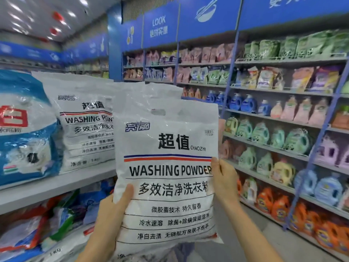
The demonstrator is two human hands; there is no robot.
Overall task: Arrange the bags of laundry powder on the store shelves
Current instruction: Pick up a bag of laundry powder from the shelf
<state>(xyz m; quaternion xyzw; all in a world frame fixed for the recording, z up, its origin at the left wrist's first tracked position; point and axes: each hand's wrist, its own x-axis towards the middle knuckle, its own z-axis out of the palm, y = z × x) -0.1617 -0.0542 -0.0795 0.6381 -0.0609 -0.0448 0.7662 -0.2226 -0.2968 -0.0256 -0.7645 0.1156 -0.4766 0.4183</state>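
Two-handed, holds a white washing powder bag [166,186] upright in mid-air, near the camera, by the right end of the left shelf [56,183]. Grips its lower left edge with the left hand [111,210], thumb across the front; pinches its right edge with the right hand [224,178].

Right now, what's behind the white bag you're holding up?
A matching bag stands on the grey shelf behind the held bag, its right edge covered. The left hand and right hand grip its edges; their fingers behind it are hidden.
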